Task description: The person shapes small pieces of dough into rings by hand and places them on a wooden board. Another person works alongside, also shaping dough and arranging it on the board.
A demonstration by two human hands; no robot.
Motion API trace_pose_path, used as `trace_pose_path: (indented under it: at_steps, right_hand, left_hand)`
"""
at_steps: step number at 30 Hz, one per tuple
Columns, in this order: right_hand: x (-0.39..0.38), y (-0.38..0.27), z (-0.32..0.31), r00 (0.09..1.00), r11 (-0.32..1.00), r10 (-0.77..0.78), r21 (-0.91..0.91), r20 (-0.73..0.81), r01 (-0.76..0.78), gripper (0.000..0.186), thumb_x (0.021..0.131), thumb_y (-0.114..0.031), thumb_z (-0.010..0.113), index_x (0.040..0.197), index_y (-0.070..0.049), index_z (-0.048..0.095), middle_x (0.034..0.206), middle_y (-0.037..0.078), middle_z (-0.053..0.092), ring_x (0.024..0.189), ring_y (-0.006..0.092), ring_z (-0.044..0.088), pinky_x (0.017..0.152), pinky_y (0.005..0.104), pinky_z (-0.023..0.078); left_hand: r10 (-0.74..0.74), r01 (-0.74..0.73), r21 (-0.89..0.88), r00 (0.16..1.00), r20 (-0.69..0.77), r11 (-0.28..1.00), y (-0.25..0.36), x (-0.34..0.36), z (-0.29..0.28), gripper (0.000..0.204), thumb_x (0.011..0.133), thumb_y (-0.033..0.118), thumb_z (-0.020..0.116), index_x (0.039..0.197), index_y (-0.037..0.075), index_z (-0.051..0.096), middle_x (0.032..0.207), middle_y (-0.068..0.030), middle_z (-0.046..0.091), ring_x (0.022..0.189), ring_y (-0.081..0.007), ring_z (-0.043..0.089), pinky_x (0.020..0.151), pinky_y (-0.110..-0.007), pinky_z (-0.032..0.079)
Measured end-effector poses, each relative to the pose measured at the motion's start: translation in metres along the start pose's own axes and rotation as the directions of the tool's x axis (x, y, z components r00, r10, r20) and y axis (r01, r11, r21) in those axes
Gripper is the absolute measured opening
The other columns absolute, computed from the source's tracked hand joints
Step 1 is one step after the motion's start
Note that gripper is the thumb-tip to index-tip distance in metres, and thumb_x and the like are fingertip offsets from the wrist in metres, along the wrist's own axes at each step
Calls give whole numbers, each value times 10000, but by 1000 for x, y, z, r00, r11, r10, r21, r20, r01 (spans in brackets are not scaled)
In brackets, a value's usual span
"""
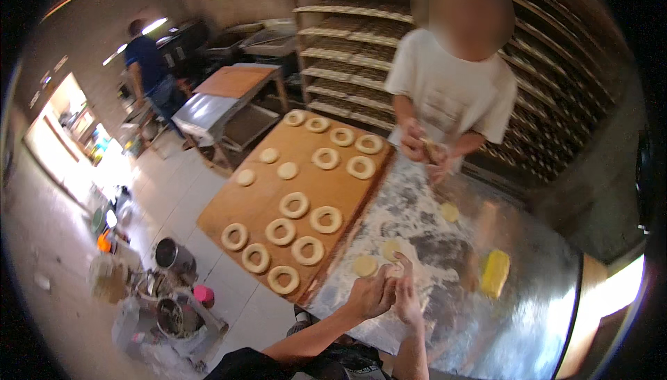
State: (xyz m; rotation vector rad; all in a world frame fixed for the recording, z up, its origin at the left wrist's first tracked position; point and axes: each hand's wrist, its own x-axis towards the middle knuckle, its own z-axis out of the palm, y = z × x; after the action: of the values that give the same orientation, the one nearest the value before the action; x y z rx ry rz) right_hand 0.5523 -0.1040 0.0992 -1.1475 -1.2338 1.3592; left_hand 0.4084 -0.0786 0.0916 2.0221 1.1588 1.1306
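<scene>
Evidently, the left hand (pixel 373 296) and right hand (pixel 408 300) are held together; whether anything is clamped inside cannot be told. At their eleven o'clock, a dough disc (pixel 365 265) is laid on flour (pixel 429 265), probably against sticking; at ten, dough rings (pixel 296 251) are spaced on a board (pixel 319 182), perhaps against joining.

The right hand (pixel 408 299) could pass rightward until the yellow block (pixel 495 274) obstructs it.
</scene>
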Motion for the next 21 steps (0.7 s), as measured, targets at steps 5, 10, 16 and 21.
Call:
trace_pose_path:
  at_steps: [5, 10, 16, 21]
  right_hand:
    - [34, -13, 30, 974, 989, -125, 96, 189, 108, 866, 952, -741, 414, 1464, -46, 354, 715, 69, 599, 612, 150, 554, 584, 244, 430]
    - [72, -14, 127, 974, 869, -212, 471, 80, 150, 914, 930, -771, 420, 1466, -37, 326, 832, 76, 648, 608, 191, 588, 557, 284, 452]
    - [133, -16, 235, 979, 999, 7, -45, 206, 2, 640, 995, -561, 487, 1381, -58, 398, 993, 130, 621, 843, 230, 623, 707, 318, 517]
    - [175, 6, 312, 898, 885, -246, -293, 365, 362, 570, 962, -484, 503, 1352, -71, 461, 1131, 124, 600, 912, 240, 618, 768, 265, 508]
  left_hand:
    - [-6, -7, -100, 993, -121, 995, -15, 2, -55, 147, 1039, 213, 489, 1095, 92, 553, 664, -141, 628, 623, -375, 662, 537, -460, 487]
    - [-161, 138, -181, 980, -119, 974, -55, 0, -127, 191, 1054, 188, 450, 1106, 45, 566, 853, -196, 646, 748, -397, 677, 640, -441, 528]
    - [-196, 204, 17, 960, -199, 979, -121, -10, -236, 312, 1079, 302, 403, 1259, 62, 488, 790, -164, 661, 656, -396, 672, 551, -468, 516]
    - [-100, 94, -38, 968, -229, 995, -169, -25, -304, 204, 1054, 206, 460, 1200, 66, 483, 751, -145, 660, 597, -349, 673, 521, -416, 517]
